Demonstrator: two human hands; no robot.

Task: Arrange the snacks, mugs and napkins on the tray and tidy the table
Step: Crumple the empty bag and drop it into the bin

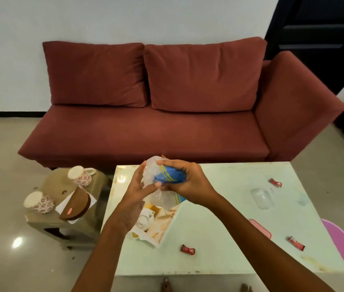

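Observation:
Above the pale green table (pixel 219 211), my right hand (pixel 186 182) grips a blue snack pack in a clear plastic bag (pixel 162 175). My left hand (pixel 137 190) touches the bag from the left with its fingers spread. Beneath my hands lies a printed tray (pixel 164 220) showing a teapot picture. Three red wrapped candies lie on the table: one at the front (pixel 187 249), one at the right front (pixel 296 243), one at the far right (pixel 275 182). Two white mugs with red flowers (pixel 80 175) (pixel 38 202) lie on a low stool (pixel 46 222) to the left, beside a brown napkin holder (pixel 76 205).
A red sofa (pixel 156 127) stands behind the table. A clear plastic container (pixel 261 198) rests on the table's right half, and a pink lid (pixel 260 228) lies in front of it. A purple stool (pixel 339 241) pokes out at the table's right edge. My bare feet show below the front edge.

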